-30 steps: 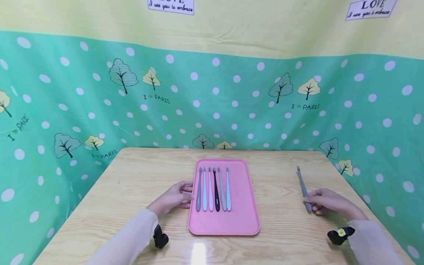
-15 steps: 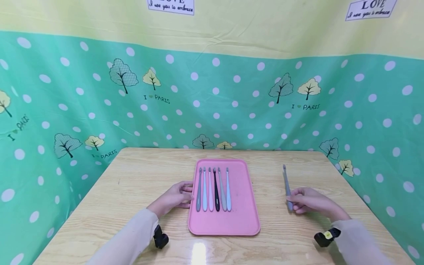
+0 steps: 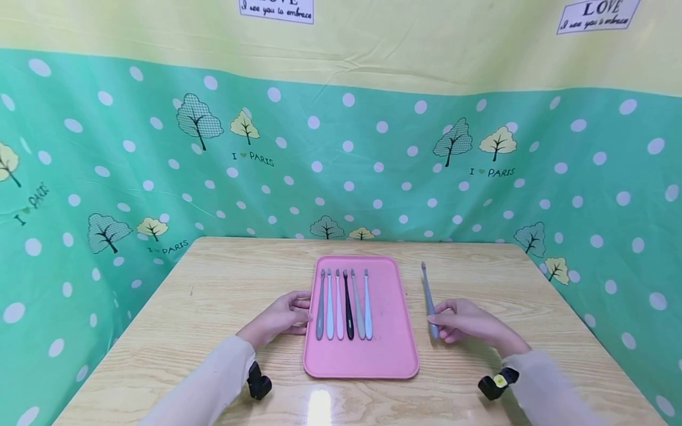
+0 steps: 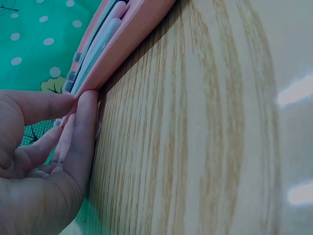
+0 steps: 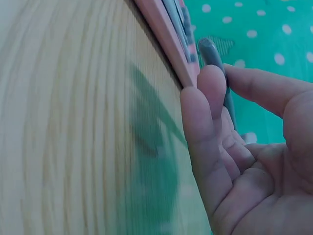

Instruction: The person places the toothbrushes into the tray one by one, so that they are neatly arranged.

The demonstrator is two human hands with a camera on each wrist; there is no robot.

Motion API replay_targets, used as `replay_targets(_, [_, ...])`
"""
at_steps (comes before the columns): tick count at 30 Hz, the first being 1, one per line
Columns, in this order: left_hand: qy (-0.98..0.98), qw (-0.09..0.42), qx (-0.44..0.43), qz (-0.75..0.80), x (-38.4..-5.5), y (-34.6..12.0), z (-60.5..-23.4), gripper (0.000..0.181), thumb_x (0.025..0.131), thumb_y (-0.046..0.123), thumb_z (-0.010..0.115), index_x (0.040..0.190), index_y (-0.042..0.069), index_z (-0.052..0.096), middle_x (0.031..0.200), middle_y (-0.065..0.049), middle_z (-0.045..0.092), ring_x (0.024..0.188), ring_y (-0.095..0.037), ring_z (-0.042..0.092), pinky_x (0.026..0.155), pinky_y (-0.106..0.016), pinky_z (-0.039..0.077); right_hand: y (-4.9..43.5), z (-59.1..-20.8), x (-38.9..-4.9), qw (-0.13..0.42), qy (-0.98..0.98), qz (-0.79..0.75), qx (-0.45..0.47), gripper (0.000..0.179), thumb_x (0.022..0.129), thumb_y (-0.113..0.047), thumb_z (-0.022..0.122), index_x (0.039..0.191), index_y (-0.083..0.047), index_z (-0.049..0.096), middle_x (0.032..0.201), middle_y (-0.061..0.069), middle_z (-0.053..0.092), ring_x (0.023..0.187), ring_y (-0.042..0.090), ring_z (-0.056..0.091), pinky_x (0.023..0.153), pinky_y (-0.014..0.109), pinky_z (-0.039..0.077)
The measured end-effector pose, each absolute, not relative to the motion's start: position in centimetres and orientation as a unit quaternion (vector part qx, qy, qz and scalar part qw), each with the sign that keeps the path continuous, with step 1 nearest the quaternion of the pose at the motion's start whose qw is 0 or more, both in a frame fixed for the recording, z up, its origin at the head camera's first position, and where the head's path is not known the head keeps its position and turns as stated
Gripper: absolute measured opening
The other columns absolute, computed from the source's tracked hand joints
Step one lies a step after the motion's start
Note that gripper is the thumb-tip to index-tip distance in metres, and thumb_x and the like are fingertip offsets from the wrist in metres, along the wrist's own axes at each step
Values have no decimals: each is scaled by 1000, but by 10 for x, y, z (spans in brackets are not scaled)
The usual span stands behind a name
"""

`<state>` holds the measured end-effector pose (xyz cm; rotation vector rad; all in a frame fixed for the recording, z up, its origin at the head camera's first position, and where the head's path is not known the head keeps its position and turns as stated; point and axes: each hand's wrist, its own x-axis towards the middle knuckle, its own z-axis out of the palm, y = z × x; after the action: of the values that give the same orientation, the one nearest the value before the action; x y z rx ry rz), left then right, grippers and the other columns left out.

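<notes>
My right hand (image 3: 460, 322) pinches a grey toothbrush (image 3: 428, 293) low on its handle, just right of the pink tray (image 3: 391, 364). In the right wrist view the handle's end (image 5: 208, 49) pokes out between thumb and fingers, above the table. At the tray's left side my left hand (image 3: 279, 319) grips the rim; the left wrist view shows thumb and a finger meeting on the tray wall (image 4: 132, 39). Several toothbrushes lie side by side in the tray, heads away from me, among them a black toothbrush (image 3: 348, 305), a pink toothbrush (image 3: 338, 305) and a light blue toothbrush (image 3: 368, 305).
The tray stands on a wood-grain table (image 3: 240, 272). Behind the table hangs a green dotted curtain (image 3: 373, 189) with printed trees. The tray's right part (image 3: 391, 319) shows bare pink surface beside the light blue toothbrush.
My right hand has moved left across the table with the grey toothbrush, from near the right edge to close beside the tray. The left hand and tray have stayed in place.
</notes>
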<state>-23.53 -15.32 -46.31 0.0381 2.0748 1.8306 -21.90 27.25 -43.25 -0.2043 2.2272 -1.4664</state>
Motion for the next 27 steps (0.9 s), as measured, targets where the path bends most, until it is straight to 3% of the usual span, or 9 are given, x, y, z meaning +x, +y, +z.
replay_targets(27, [733,186,17,654,-237,-155,-466,65,90,-2,65,149,0,40,126,-21,50,100,-28,62,82,-40,62,195,-442,-233,228,810,-530,-107,33,93,-18,72,109,7,57,74,12,69,62,16,68,59,29,62])
